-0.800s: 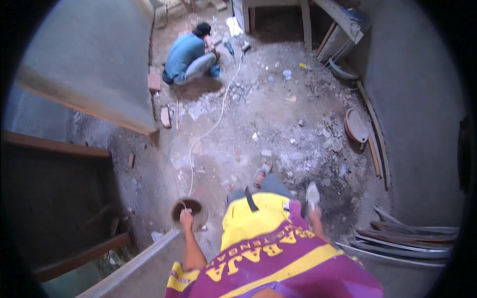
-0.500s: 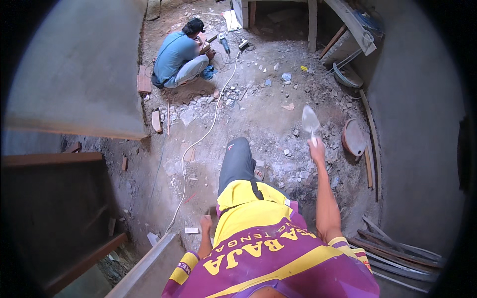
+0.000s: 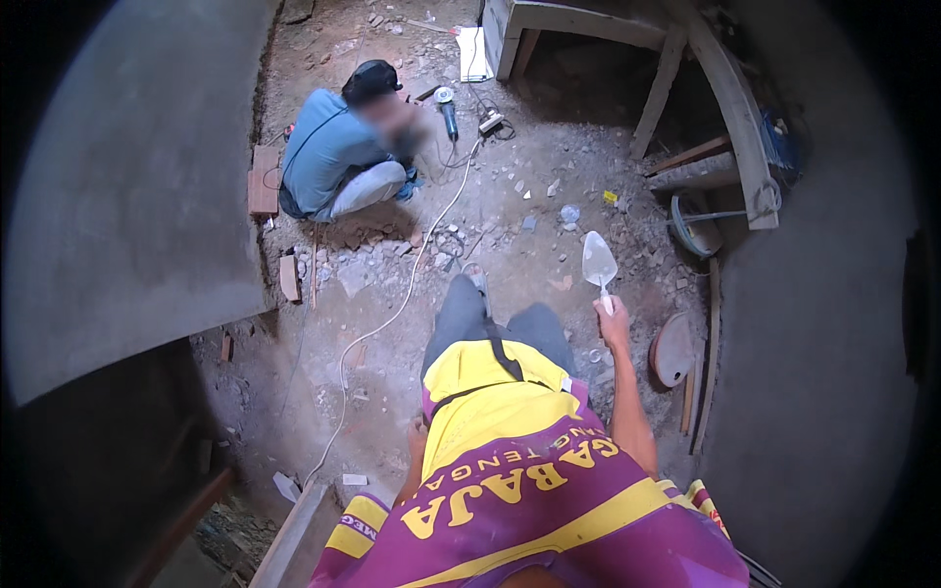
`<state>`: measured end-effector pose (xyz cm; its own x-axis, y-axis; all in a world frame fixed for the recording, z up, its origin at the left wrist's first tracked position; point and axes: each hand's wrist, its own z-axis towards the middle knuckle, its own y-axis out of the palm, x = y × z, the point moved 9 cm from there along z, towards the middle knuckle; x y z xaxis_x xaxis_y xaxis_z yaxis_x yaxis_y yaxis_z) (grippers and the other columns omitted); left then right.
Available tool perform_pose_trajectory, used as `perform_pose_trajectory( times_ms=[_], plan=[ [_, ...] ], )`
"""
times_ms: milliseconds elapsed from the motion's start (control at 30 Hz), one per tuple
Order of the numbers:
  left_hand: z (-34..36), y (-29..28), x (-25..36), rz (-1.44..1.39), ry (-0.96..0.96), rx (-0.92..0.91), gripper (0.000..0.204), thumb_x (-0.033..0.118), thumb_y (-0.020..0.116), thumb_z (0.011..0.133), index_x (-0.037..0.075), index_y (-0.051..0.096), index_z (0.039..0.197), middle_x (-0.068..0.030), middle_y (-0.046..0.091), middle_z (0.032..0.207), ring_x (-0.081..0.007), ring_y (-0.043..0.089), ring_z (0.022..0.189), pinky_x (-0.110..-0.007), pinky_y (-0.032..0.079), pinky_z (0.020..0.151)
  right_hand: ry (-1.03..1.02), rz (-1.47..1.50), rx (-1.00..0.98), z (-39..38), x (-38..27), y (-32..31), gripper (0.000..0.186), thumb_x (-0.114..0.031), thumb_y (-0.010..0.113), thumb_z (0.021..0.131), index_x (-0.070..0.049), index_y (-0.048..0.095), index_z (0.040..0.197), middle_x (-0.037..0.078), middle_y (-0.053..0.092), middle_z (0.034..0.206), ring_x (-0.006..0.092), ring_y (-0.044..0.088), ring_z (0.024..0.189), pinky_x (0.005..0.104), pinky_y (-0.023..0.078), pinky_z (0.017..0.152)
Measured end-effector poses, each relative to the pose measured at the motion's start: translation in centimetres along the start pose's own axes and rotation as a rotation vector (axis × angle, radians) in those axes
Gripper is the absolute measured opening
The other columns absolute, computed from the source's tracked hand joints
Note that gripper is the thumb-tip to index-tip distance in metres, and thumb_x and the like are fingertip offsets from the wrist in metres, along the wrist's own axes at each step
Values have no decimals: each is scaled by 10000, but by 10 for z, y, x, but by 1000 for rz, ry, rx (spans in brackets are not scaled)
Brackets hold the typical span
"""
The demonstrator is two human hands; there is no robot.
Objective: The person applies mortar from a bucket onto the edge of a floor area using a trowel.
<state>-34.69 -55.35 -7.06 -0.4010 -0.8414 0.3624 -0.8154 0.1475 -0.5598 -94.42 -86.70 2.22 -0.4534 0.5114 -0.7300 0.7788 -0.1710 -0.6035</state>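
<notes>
My right hand (image 3: pixel 613 323) is closed round the handle of a trowel (image 3: pixel 599 263), held out to the right of my legs with its pale blade pointing ahead. My left hand (image 3: pixel 416 431) is low at my left side, mostly hidden by my yellow and purple shirt (image 3: pixel 510 470), so its fingers cannot be made out. A white cable (image 3: pixel 402 314) snakes over the rubble-strewn floor past my left side to a power strip (image 3: pixel 491 122). A round reddish basin (image 3: pixel 670 351) lies to the right of my right hand.
A co-worker (image 3: pixel 328 147) in blue squats ahead left, near an angle grinder (image 3: pixel 448 116). A wooden frame (image 3: pixel 647 88) stands ahead right, with a second basin (image 3: pixel 692 230) below. Walls (image 3: pixel 127 176) flank both sides. Bricks (image 3: pixel 290 276), offcuts and broken pieces litter the floor.
I have stepped forward, and the co-worker and wooden frame sit nearer. My right hand has come up with the trowel; my left hand has drawn back beside my body, more hidden.
</notes>
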Motion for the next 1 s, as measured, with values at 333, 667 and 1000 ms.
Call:
perform_pose_trajectory(
  times_ms=[333,667,1000],
  plan=[
    [85,12,169,-304,-133,250,413,143,502,975,9,568,1360,-219,641,1274,-347,633,1168,-420,494,1007,-119,-148,-104,218,-146,-14,253,-300,718,946,-57,652,980,-11,551,637,94,524,525,304,399,478],
    [109,112,412,-142,-298,131,410,118,521,954,18,569,1349,-198,695,1162,-327,700,998,-434,551,916,-355,-211,-299,493,-299,22,362,-330,716,927,-22,653,1107,141,651,813,235,634,772,397,504,729],
    [-30,140,534,-305,-584,8,419,110,542,949,26,557,1359,-192,666,1198,-326,693,1013,-435,547,928,-426,-230,-515,670,-441,37,401,-338,723,948,-29,647,1191,132,689,862,186,634,774,368,506,719]
  ],
)
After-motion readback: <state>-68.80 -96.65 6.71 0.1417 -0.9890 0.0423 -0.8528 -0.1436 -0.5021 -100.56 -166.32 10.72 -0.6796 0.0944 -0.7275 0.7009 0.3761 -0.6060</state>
